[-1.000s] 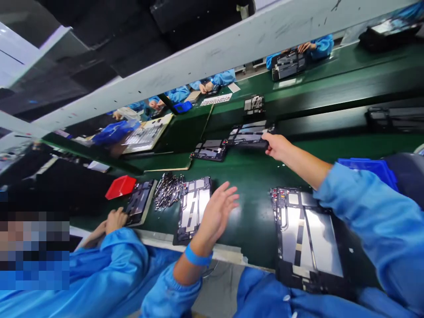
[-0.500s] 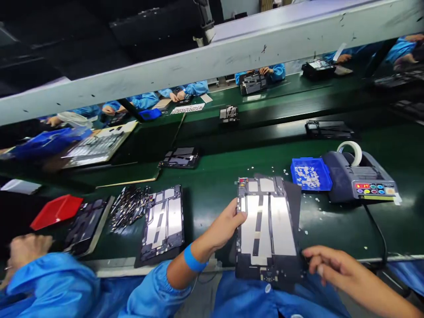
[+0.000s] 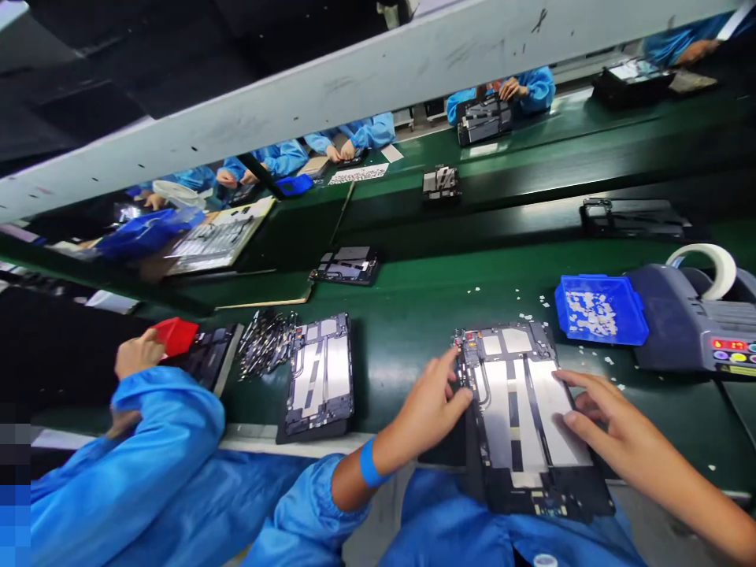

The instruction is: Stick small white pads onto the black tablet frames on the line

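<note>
A black tablet frame [image 3: 520, 417] with silver metal plates lies in front of me at the near edge of the green belt [image 3: 413, 315]. My left hand [image 3: 431, 405] grips its left edge, thumb and fingers on the rim. My right hand [image 3: 614, 429] rests with its fingers on the right silver plate. A second tablet frame [image 3: 319, 378] lies flat to the left, apart from both hands. A blue band circles my left wrist.
A blue parts tray [image 3: 599, 309] and a grey tape dispenser [image 3: 691, 323] with a white roll stand at right. A pile of small metal parts [image 3: 265, 342] lies left of the second frame. A co-worker's hand [image 3: 138, 354] touches a red tray [image 3: 176, 335]. More frames lie farther up the belt.
My right hand came back from a frame far up the belt. Both hands then settled on the frame in front of me. The co-worker's hand moved up to the red tray.
</note>
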`<state>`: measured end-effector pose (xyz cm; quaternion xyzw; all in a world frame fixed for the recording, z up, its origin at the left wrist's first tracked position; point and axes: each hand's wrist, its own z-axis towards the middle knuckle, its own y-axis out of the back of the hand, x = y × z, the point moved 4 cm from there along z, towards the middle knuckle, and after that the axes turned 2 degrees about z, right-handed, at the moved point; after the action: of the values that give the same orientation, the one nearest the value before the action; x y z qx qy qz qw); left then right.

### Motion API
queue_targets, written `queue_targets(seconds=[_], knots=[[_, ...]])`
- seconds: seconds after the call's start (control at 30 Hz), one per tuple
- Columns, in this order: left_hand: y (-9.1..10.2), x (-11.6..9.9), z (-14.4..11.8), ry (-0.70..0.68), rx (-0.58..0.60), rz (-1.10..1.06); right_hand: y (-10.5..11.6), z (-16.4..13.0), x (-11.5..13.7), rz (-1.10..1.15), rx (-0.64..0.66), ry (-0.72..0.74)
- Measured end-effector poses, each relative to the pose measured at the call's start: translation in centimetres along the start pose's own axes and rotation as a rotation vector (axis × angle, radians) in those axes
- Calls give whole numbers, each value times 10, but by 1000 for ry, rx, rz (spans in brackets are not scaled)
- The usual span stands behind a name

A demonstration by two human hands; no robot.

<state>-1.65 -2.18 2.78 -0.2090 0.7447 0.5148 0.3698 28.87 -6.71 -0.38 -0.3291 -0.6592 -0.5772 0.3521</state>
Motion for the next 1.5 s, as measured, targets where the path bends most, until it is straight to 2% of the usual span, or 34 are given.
queue_targets(seconds=[0.1,0.17,0.27,0.43,0.57,0.67,0.73,0.83,0.93,1.0,1.07,1.17,1.27,1.37,1.5], knots=[[21,-11,29,-100,-138,153,-1,-2,-6,-15,0,-3],[26,-18,50,-182,-117,239,-5,-2,-8,-6,13,-1],[25,-22,69,-237,-28,298,-12,-4,-9,5,21,27],[26,-27,73,-294,-5,402,-15,-4,-8,-7,21,53],[32,-37,74,-379,18,560,1,0,0,-71,4,67],[36,-41,72,-498,-50,581,17,10,18,-94,-86,77],[35,-39,67,-594,-129,555,16,25,38,-41,-78,94],[28,-31,59,-681,-208,467,-7,62,74,108,114,137],[19,-23,54,-705,-251,344,-38,100,103,137,263,182],[16,-20,50,-699,-271,237,-51,115,111,117,267,185],[14,-18,47,-629,-287,104,-57,121,111,113,236,167],[10,-15,42,-368,-337,-120,-57,117,106,148,215,146],[4,-15,41,-140,-322,-226,-54,109,105,164,168,158],[1,-18,41,-66,-302,-237,-53,106,106,151,137,181],[2,-22,41,-52,-322,-278,-55,106,104,154,131,177]])
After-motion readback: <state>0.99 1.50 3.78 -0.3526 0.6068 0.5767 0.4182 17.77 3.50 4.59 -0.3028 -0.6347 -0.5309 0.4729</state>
